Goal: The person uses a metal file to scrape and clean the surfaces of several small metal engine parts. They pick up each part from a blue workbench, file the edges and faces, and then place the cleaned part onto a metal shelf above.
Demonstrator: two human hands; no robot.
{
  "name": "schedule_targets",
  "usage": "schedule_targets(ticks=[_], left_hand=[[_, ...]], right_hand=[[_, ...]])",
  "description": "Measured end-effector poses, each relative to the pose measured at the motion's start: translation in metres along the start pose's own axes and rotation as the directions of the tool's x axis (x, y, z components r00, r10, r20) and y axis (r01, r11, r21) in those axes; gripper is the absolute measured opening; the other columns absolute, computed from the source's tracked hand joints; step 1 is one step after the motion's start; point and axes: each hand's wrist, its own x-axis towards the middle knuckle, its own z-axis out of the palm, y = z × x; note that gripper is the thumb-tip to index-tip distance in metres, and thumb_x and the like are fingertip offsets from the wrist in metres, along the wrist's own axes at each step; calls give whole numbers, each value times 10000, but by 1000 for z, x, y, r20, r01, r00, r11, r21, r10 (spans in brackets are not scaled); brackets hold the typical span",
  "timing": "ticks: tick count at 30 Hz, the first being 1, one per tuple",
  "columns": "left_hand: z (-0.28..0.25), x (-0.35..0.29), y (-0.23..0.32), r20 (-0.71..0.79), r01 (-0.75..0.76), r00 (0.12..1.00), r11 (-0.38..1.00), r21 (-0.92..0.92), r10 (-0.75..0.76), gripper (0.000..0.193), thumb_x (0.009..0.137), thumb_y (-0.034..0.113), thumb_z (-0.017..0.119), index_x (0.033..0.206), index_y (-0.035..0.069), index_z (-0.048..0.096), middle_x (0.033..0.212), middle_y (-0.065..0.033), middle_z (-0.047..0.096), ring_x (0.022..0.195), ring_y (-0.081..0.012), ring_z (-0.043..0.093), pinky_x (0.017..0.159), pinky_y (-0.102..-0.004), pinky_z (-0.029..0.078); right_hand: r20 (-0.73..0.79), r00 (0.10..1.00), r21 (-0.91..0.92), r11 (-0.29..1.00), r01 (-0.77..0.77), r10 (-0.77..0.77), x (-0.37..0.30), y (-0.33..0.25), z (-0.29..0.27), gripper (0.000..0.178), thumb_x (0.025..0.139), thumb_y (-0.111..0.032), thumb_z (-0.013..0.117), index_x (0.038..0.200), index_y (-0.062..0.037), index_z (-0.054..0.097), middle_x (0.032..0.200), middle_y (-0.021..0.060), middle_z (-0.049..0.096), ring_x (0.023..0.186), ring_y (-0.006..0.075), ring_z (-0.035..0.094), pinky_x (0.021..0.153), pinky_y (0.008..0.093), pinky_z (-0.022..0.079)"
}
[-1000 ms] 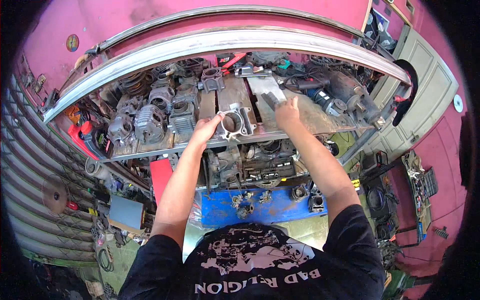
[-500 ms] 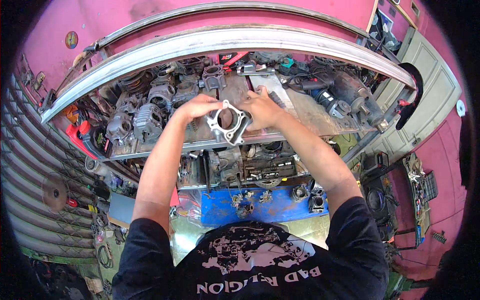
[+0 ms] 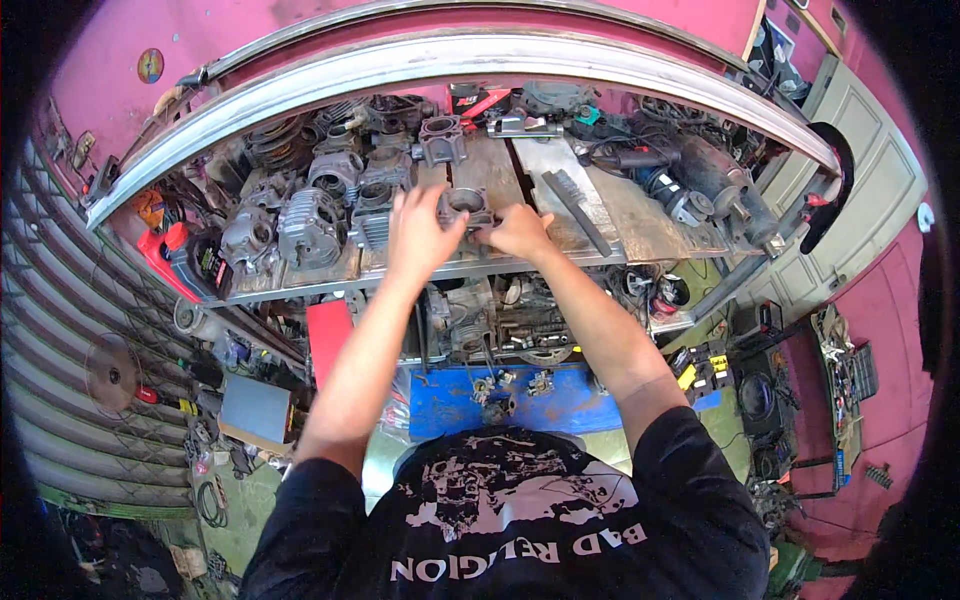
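Observation:
Between my two hands is a grey metal engine cylinder block (image 3: 464, 200), its round bore facing up, at the front part of the upper shelf. My left hand (image 3: 424, 232) grips its left side, with the fingers reaching past it and the thumb near its front. On the lower right side, my right hand (image 3: 518, 232) holds it with bent fingers. Whether its underside touches the shelf boards is hidden. Right of my right hand lies a wire brush (image 3: 577, 212) with a long dark handle. Another cylinder block (image 3: 440, 140) stands just behind the held one.
Several cylinder heads (image 3: 308, 228) crowd the shelf's left side, beside a red and black bottle (image 3: 198, 262). A power tool (image 3: 628, 155) and a dark cylindrical canister (image 3: 715, 175) lie at the right. A metal rail (image 3: 480, 62) spans overhead. Small parts sit on a blue mat (image 3: 455, 405) below.
The cylinder block has gone from tilted toward me, above the shelf's front edge, to bore-up and farther back over the boards. Both hands moved with it. The wire brush is now uncovered.

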Motion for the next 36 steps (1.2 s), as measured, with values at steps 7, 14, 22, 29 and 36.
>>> schedule_targets(ticks=[7,14,22,29,36], left_hand=[[46,-54,-19,-105,-71,991,991,115,84,435,904,124,735,1337,137,690,1305,-89,708,1031,-335,656,933,-398,555],[52,-50,-25,-177,-52,980,981,189,86,367,959,143,679,1323,172,706,1283,-44,729,982,-305,701,868,-399,588],[84,-30,-36,-186,80,981,990,119,-57,344,984,207,645,1325,185,685,1373,-38,685,1088,-324,725,899,-451,595],[95,-14,-43,-241,112,968,983,144,-75,305,962,189,667,1261,160,718,1322,-33,711,994,-334,751,840,-461,612],[97,1,-50,-197,164,971,974,155,-132,320,969,204,659,1284,201,719,1315,-22,715,1036,-349,739,883,-480,601]], right_hand=[[-328,940,-321,947,-15,-96,7,1,44,716,720,-593,812,1221,-85,744,1111,170,771,1244,345,592,1051,624,294],[-446,816,-451,880,150,-367,-15,5,64,767,758,-423,869,1461,-302,587,1235,20,736,1222,276,565,1072,657,291],[-350,883,-411,898,155,-313,26,13,58,736,827,-454,821,1503,-356,547,1269,43,746,1382,337,515,1129,724,227],[-324,894,-449,882,143,-310,50,11,57,725,866,-480,785,1531,-368,521,1365,4,704,1346,297,504,1095,632,270],[-337,881,-431,886,170,-333,68,10,60,694,868,-475,778,1512,-358,546,1363,5,701,1368,294,503,1104,655,250]])
